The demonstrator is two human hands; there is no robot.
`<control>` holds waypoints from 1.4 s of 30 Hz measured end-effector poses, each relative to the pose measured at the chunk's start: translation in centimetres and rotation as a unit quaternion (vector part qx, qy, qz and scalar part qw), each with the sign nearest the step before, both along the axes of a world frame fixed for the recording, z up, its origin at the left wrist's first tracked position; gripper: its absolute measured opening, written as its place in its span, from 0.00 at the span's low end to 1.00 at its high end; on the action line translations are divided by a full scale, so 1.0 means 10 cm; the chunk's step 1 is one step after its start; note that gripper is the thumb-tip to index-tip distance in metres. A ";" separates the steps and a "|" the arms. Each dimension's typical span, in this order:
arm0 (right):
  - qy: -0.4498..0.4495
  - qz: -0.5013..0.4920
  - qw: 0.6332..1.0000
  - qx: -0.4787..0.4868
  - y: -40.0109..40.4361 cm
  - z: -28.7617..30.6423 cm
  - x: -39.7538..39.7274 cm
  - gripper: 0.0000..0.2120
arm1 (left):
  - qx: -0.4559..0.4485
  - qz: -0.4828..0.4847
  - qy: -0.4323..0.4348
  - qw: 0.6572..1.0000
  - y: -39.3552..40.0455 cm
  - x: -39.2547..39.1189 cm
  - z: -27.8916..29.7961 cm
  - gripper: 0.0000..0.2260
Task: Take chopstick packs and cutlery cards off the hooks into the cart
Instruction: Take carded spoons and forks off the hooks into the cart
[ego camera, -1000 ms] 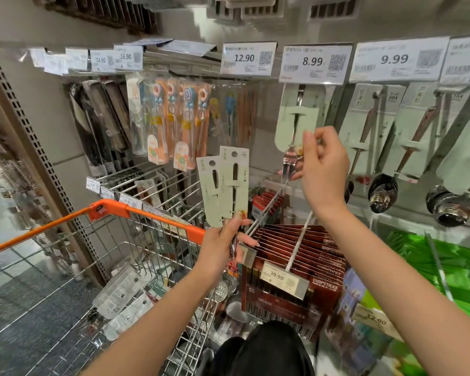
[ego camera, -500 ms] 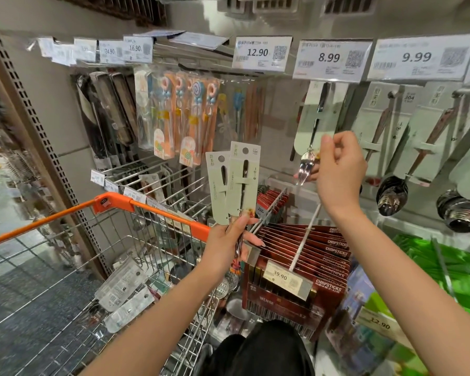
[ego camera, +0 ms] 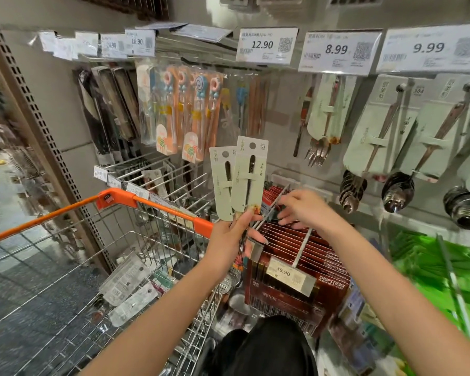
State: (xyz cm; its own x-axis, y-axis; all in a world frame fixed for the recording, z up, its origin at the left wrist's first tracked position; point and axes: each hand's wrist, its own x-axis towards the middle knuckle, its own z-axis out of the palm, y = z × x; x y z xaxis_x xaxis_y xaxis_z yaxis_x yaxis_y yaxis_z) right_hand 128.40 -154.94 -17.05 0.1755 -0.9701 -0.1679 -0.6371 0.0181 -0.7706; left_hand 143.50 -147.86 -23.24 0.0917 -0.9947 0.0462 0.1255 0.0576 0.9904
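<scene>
- The 2 pale green cutlery cards (ego camera: 238,180) stand upright in the left hand (ego camera: 229,240), fanned a little, just over the cart's orange handle (ego camera: 158,206). The fingers pinch the cards' lower ends, where the utensil heads stick out; holding them low probably leaves the hang-holes free and the cards ready to drop into the cart (ego camera: 65,267).
- The right hand (ego camera: 304,208) is spread, fingers straight and grasping nothing, resting on or just above the top edges of the red chopstick packs (ego camera: 301,245) that hang in a dense row on their hook (ego camera: 303,246). My read is that it is feeling for the front pack to slide it forward; motion blur hides whether the fingertips touch.
- Clear-wrapped packs (ego camera: 128,286) already lie in the cart basket, so collecting is under way.
- More fork cards (ego camera: 326,115) hang under the 8.99 price tag (ego camera: 337,51), and spoon cards (ego camera: 385,131) under 9.99, left on their hooks.
- The 39.90 label (ego camera: 289,275) caps the chopstick hook, so a pack must pass over that end to come free.
</scene>
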 end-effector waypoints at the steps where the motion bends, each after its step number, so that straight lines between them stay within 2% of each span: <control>1: -0.016 0.016 1.000 -0.015 0.04 -0.03 0.04 0.14 | 0.002 -0.001 -0.004 1.000 0.00 0.00 0.00 0.16; 4: -0.112 0.031 0.992 -0.053 0.15 -0.03 0.15 0.17 | 0.001 -0.008 -0.008 1.000 0.00 -0.01 -0.02 0.15; 8: -0.175 0.061 0.981 -0.063 0.22 -0.07 0.24 0.10 | -0.008 -0.012 -0.015 1.000 0.02 -0.02 -0.02 0.16; 12: -0.199 0.024 0.974 -0.108 0.23 -0.14 0.29 0.13 | 0.002 -0.010 -0.038 0.999 0.04 -0.02 -0.02 0.18; 15: -0.219 -0.022 0.963 -0.152 0.22 -0.08 0.26 0.14 | 0.009 -0.006 -0.040 0.999 0.04 -0.02 -0.02 0.24; 18: -0.263 -0.057 0.940 -0.209 0.19 0.12 0.16 0.13 | -0.009 -0.012 -0.026 1.000 0.03 -0.01 -0.04 0.21; 22: -0.251 -0.086 0.907 -0.327 0.11 0.41 0.03 0.17 | -0.009 -0.017 -0.034 0.999 0.03 -0.02 -0.04 0.19; 29: -0.205 -0.091 0.879 -0.421 0.16 0.42 0.04 0.19 | -0.010 -0.025 -0.042 0.999 0.03 -0.03 -0.03 0.22; 33: -0.234 -0.101 0.869 -0.424 0.04 0.49 0.04 0.20 | -0.010 -0.025 -0.037 0.999 0.03 -0.03 -0.02 0.22; 38: -0.231 -0.097 0.873 -0.418 -0.13 0.55 0.05 0.21 | -0.011 -0.020 -0.033 0.999 0.03 -0.03 -0.03 0.22; 42: -0.214 -0.116 0.862 -0.444 -0.12 0.57 0.08 0.18 | -0.012 -0.019 -0.039 0.999 0.03 -0.03 -0.05 0.22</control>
